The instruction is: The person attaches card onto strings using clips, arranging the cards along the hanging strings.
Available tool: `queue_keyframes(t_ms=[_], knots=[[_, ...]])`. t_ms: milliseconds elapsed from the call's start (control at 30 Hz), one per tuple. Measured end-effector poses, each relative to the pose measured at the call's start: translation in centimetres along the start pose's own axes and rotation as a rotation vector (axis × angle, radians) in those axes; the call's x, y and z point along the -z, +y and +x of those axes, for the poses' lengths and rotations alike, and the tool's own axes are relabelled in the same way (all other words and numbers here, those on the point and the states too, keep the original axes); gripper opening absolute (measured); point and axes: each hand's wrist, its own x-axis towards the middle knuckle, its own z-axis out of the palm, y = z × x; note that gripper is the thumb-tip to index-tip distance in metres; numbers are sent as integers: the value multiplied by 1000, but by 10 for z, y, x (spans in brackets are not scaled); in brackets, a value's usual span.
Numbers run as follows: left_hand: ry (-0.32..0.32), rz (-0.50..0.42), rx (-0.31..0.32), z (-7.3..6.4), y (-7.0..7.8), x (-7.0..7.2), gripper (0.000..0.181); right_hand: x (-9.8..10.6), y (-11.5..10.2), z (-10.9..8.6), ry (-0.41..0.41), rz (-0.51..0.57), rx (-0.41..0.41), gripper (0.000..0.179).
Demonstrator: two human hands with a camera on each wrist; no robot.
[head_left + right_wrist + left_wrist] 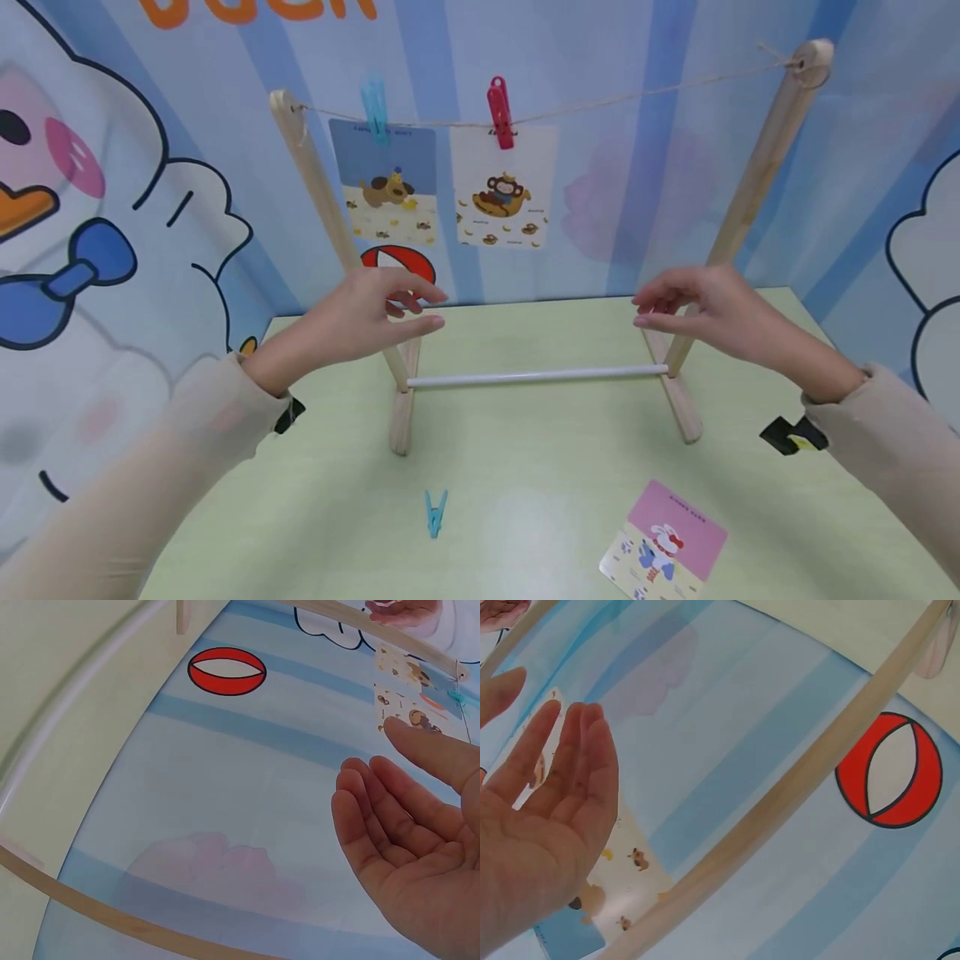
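Note:
My left hand (375,310) hovers near the left wooden post (322,187), fingers relaxed and holding nothing. On the other side my right hand (705,312) is held in the air by the right post (765,167), its fingers loosely bent around nothing. A string (637,96) runs between the post tops. From it hang a dog card (390,196) under a light blue clothespin (375,108) and a monkey card (502,200) under a red clothespin (500,112). A second blue clothespin (434,514) and a pink-and-yellow rabbit card (663,546) lie on the table.
A white rod (536,377) joins the two posts low down, above the pale green table (525,467). Wooden feet (402,417) support the stand. Behind it rises a blue striped backdrop (600,192) with cartoon prints and a red-and-white ball (890,771).

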Motion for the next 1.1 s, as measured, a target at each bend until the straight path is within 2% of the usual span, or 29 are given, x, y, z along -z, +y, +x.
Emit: queue_keyframes(t_ms=[67,267,333,433,800,1100], knots=[[-46,-12,1,-1,-5,-4,36,0,2,-2,-4,-6,11,21],[-220,-123,-17,-5,-18,-15,38,-1,7,-9,-20,-17,-13,16],[-254,-139,-32,-6,-22,-19,39,-2,8,-11,-23,-23,-10,15],[-266,-150,-53,-6,-25,-24,39,-3,11,-13,-29,-29,0,16],[-314,-173,-51,-6,-31,-39,39,-7,18,-25,-50,-16,-19,18],[-372,-192,-20,-12,-40,-56,41,-12,24,-40,-89,15,-94,21]])
